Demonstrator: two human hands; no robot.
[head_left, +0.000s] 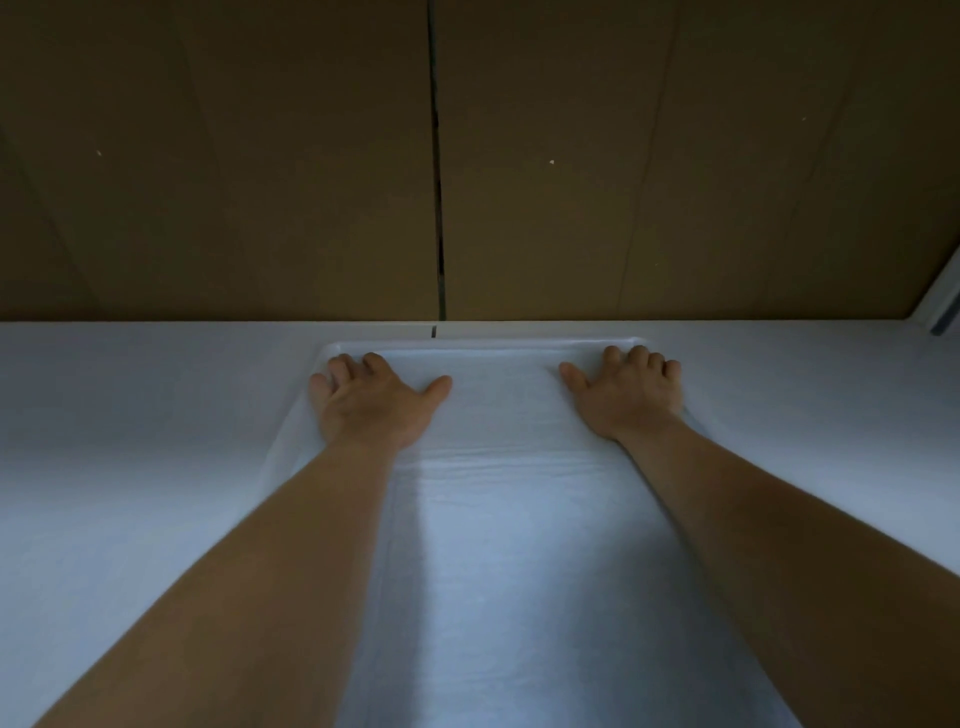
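Head camera: a person's left hand (371, 402) and right hand (631, 397) press flat, fingers spread, gripping nothing, on the far corners of a white cloth sheet (498, 467) lining a shallow white rectangular tray (483, 345) on a white table (130, 415).

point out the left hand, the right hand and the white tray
left hand (371, 402), head view, on the back of the hand
right hand (631, 397), head view, on the back of the hand
white tray (483, 345), head view, on the far rim between the hands
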